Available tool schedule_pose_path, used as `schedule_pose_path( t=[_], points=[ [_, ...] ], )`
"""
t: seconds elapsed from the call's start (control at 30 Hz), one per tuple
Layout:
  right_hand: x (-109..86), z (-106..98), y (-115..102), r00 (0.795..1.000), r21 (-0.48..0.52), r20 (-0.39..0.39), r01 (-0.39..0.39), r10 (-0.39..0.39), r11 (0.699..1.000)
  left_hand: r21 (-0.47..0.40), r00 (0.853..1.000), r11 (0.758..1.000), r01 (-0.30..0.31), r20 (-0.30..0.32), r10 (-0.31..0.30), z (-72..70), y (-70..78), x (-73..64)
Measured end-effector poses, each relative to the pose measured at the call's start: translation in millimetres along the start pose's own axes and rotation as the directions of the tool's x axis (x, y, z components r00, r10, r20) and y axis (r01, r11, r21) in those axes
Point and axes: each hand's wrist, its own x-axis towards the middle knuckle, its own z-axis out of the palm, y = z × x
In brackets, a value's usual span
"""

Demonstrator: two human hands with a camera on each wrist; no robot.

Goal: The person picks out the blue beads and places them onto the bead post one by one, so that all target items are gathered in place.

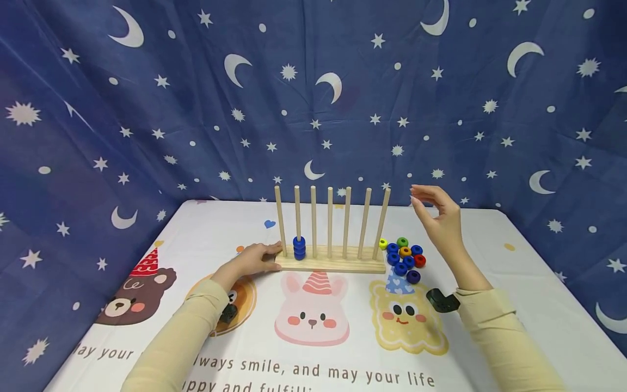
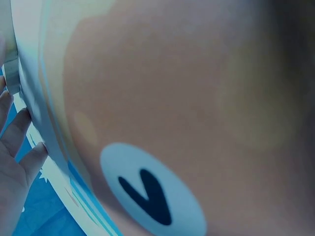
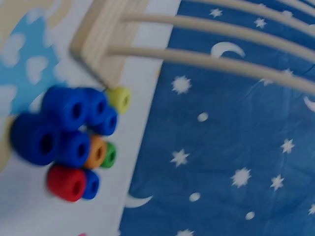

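Observation:
A wooden rack of upright pegs (image 1: 338, 267) stands on the table. My left hand (image 1: 254, 259) holds the left end of its base, thumb at the front and fingers behind. Stacked blue beads (image 1: 299, 248) sit low on the second peg from the left. My right hand (image 1: 443, 218) is raised to the right of the rack, fingers and thumb curved with a gap between their tips and nothing seen between them. Below it lies a group of loose beads: several blue beads (image 3: 66, 108), a red bead (image 3: 67, 183), an orange bead (image 3: 96, 152), a green bead (image 3: 109, 155) and a yellow bead (image 3: 120, 100).
A white printed cloth (image 1: 313, 310) covers the table. A dark blue curtain (image 1: 313, 109) with moons and stars hangs behind and at the sides. The loose beads lie close by the rack's right end. A black device (image 1: 442, 300) is at the right wrist.

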Motion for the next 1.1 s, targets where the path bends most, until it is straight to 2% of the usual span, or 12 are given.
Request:
schedule_pose_path(
  t=[0.07, 0.3, 0.43, 0.53, 0.63, 0.73, 0.83, 0.97, 1.1],
  points=[
    [-1.5, -2.9, 2.3, 1.0, -0.035, 0.022, -0.02, 0.021, 0.999, 0.0, 1.0, 1.0, -0.002, -0.003, 0.002, -0.1, 0.4, -0.5],
    [-11.2, -12.2, 47.1, 0.994, -0.116, 0.084, -0.058, 0.068, 0.992, -0.007, 1.0, 1.0, -0.011, -0.009, 0.011, -2.3, 3.8, -2.3],
    [-17.1, -16.8, 63.7, 0.989, -0.166, 0.127, -0.059, 0.081, 0.984, -0.003, 1.0, 1.0, -0.01, -0.008, 0.01, -2.6, 3.9, -2.2],
    [-21.2, -19.5, 71.6, 0.979, -0.223, 0.178, -0.056, 0.097, 0.973, 0.0, 1.0, 1.0, 0.005, -0.004, -0.005, -2.5, 3.2, -2.2],
    [-24.8, -22.6, 78.8, 0.961, -0.292, 0.245, -0.053, 0.128, 0.955, 0.003, 1.0, 1.0, 0.01, -0.005, -0.01, -2.2, 3.0, -2.0],
    [-27.6, -26.2, 84.8, 0.934, -0.335, 0.311, -0.063, 0.173, 0.94, -0.001, 1.0, 1.0, 0.001, -0.007, -0.001, -1.4, 3.1, -1.5],
    [-29.1, -29.1, 89.5, 0.896, -0.358, 0.375, -0.096, 0.237, 0.929, -0.008, 1.0, 1.0, -0.003, -0.009, 0.002, -1.0, 3.1, -1.0],
    [-30.9, -32.6, 95.5, 0.829, -0.394, 0.46, -0.131, 0.319, 0.91, -0.003, 1.0, 1.0, 0.007, -0.013, -0.007, -1.1, 3.0, -0.2],
    [-34.3, -37.1, 101.8, 0.762, -0.425, 0.532, -0.135, 0.368, 0.895, 0.001, 1.0, 1.0, 0.003, -0.011, -0.003, -1.2, 3.3, 1.4]
  ],
)
